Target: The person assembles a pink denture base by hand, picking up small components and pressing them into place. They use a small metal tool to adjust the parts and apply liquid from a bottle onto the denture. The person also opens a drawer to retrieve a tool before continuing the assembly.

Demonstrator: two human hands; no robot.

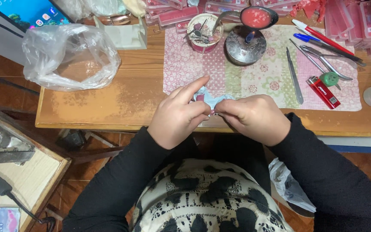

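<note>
My left hand (pixel 179 115) and my right hand (pixel 254 118) meet at the front edge of a wooden table (pixel 108 107). Together they pinch a small pale blue and pink piece (pixel 209 99) between the fingertips. My left index finger is stretched out over it. Most of the piece is hidden by my fingers. Both hands rest over the near edge of a patterned pink and green mat (pixel 245 77).
On the mat lie a red lighter (pixel 323 91), metal tweezers (pixel 294 76), pliers (pixel 327 62), pens (pixel 318 36), a small burner with a flame (pixel 245 45) under a spoon of red material (pixel 256 17), and a cup of tools (pixel 203 31). A clear plastic bag (pixel 67 56) sits left.
</note>
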